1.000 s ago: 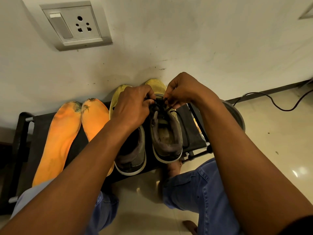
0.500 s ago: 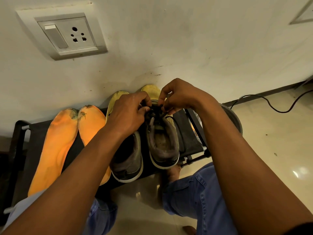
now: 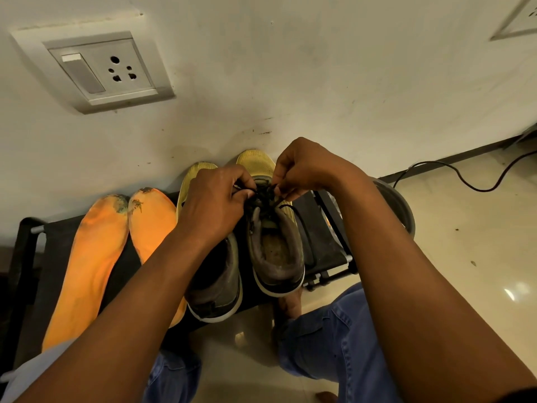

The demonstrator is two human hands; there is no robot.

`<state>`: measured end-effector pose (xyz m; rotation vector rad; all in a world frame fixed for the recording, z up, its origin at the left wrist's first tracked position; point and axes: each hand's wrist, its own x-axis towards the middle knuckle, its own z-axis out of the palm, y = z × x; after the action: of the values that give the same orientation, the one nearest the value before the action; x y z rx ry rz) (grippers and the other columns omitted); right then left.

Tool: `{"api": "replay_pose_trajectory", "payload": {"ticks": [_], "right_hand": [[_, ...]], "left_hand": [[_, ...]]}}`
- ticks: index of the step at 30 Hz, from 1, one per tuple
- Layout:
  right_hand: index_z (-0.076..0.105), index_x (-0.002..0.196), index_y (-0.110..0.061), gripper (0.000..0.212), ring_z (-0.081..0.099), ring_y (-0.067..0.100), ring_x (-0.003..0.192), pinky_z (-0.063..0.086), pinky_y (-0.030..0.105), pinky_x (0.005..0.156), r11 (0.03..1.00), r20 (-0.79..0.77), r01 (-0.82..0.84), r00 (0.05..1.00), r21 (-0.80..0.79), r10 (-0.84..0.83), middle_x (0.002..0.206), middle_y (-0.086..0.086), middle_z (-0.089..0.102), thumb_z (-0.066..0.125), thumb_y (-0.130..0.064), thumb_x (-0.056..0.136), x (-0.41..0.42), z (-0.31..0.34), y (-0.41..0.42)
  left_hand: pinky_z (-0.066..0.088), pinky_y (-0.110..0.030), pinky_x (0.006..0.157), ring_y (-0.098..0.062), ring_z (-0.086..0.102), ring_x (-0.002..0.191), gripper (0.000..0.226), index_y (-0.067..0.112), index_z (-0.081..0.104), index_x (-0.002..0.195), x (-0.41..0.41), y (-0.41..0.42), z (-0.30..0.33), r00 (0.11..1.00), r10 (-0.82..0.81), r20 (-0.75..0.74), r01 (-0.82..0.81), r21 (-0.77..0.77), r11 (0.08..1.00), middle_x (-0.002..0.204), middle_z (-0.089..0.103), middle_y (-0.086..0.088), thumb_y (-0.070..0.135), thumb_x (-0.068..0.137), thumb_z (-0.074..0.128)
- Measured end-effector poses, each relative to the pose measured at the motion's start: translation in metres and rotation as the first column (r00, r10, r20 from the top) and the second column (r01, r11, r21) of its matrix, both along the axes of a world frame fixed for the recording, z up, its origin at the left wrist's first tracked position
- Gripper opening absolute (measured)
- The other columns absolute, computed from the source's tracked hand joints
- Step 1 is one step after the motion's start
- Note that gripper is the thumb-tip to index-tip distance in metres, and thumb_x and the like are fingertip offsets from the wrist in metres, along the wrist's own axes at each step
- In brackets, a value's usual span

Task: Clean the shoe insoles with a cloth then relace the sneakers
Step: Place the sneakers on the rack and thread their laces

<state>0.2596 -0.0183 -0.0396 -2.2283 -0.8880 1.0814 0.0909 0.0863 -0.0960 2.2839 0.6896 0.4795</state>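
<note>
Both hands pinch the black lace (image 3: 266, 193) at frame centre: left hand (image 3: 213, 203) and right hand (image 3: 305, 167) have fingertips closed on it over the throat of the right sneaker (image 3: 273, 228). I'd keep even tension on both ends and hold the cord flat so it feeds the eyelets cleanly. Lace is thin and limp. Sneakers: yellow knit toes, grey padded collars, white sole edge. Left sneaker (image 3: 215, 277) sits beside it. Orange foam insoles (image 3: 96, 257), toes grimy, lie at lower left on the black rack (image 3: 325, 228).
</note>
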Motion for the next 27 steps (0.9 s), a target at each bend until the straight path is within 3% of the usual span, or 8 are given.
{"api": "replay_pose_trajectory", "payload": {"ticks": [10, 15, 19, 23, 27], "right_hand": [[0.071, 0.097, 0.003, 0.012, 0.076, 0.034, 0.084, 0.063, 0.046, 0.078, 1.0, -0.064, -0.01, 0.998, 0.025, 0.012, 0.092, 0.022, 0.074, 0.071, 0.008, 0.086, 0.0, 0.004, -0.001], [0.064, 0.102, 0.002, 0.026, 0.076, 0.034, 0.08, 0.063, 0.046, 0.077, 0.999, -0.077, 0.024, 0.997, 0.021, -0.022, 0.095, 0.024, 0.073, 0.079, 0.005, 0.08, -0.001, 0.006, -0.003], [0.07, 0.09, 0.006, 0.013, 0.076, 0.032, 0.083, 0.063, 0.043, 0.079, 0.999, -0.102, -0.028, 0.995, -0.04, 0.024, 0.091, 0.023, 0.074, 0.077, 0.009, 0.079, 0.0, 0.008, -0.004], [0.074, 0.098, 0.002, 0.021, 0.076, 0.028, 0.087, 0.064, 0.034, 0.074, 0.997, -0.086, -0.058, 0.995, -0.051, 0.053, 0.095, 0.02, 0.075, 0.069, 0.015, 0.083, 0.002, 0.009, -0.007], [0.076, 0.098, -0.002, 0.02, 0.076, 0.029, 0.089, 0.063, 0.027, 0.071, 0.991, -0.055, -0.112, 0.993, -0.073, 0.108, 0.096, 0.018, 0.075, 0.077, 0.007, 0.08, -0.002, 0.011, -0.005]], "left_hand": [[0.062, -0.039, 0.077, -0.009, 0.072, 0.08, 0.016, 0.026, 0.074, 0.091, 0.0, 0.001, 0.005, 1.0, 0.022, -0.022, -0.023, -0.072, 0.997, 0.088, 0.074, 0.007, 0.015, 0.082, 0.081], [0.062, -0.035, 0.076, -0.002, 0.072, 0.074, 0.02, 0.024, 0.069, 0.076, -0.003, 0.001, 0.014, 0.999, 0.02, -0.033, -0.024, -0.129, 0.991, 0.082, 0.073, 0.011, 0.013, 0.077, 0.085], [0.061, -0.027, 0.081, 0.001, 0.072, 0.079, 0.019, 0.024, 0.08, 0.084, -0.005, 0.004, 0.017, 0.997, -0.036, -0.067, 0.023, -0.182, 0.983, 0.086, 0.077, 0.011, 0.007, 0.078, 0.083], [0.061, -0.031, 0.085, -0.002, 0.072, 0.085, 0.021, 0.027, 0.082, 0.095, -0.005, 0.006, 0.014, 0.995, -0.088, -0.052, 0.081, -0.128, 0.989, 0.093, 0.078, 0.009, 0.014, 0.079, 0.085], [0.061, -0.035, 0.08, -0.003, 0.07, 0.083, 0.016, 0.031, 0.082, 0.09, -0.002, 0.006, 0.007, 0.995, -0.097, -0.035, 0.094, -0.057, 0.994, 0.09, 0.076, 0.012, 0.021, 0.08, 0.085]]}}
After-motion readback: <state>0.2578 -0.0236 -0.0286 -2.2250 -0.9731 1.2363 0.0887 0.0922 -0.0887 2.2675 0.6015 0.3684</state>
